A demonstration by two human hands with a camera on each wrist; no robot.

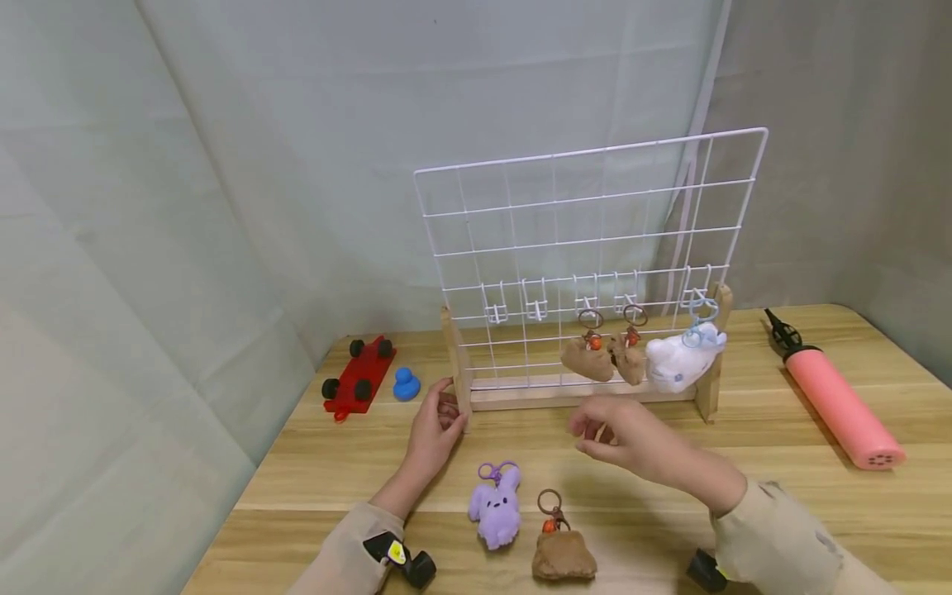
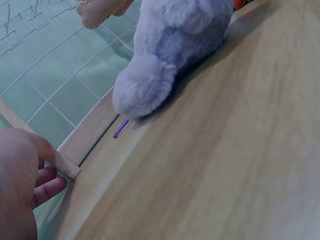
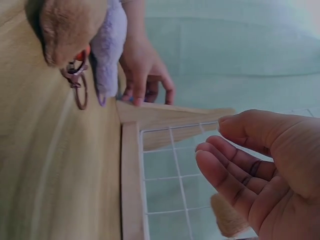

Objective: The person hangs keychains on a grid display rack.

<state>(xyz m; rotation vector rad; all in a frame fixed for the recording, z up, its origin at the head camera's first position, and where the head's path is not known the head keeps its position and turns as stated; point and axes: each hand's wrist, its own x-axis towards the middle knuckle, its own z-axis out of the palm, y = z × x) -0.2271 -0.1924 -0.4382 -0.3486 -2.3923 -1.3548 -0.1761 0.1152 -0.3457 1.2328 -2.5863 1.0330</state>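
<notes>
My left hand [image 1: 434,434] touches the outer side of the left wooden upright [image 1: 455,355] of a white wire grid rack [image 1: 554,244]. Its fingertips and thumb rest against the wood, low down near the tabletop. In front of the rack, my right hand [image 1: 628,434] hovers with loosely bent fingers and nothing between them. Two brown plush keychains [image 1: 587,361] and a white plush keychain [image 1: 680,359] with a pale blue clasp hang on the rack's hooks. A purple plush keychain [image 1: 497,512] and another brown plush keychain [image 1: 563,554] lie on the table between my forearms.
Two white hooks [image 1: 496,312] on the left of the grid carry nothing. A red wheeled toy [image 1: 362,376] and a blue knobbed piece [image 1: 406,384] lie left of the rack. To the right lies a pink hand pump [image 1: 840,405] with a black nozzle. Pale curtains hang behind.
</notes>
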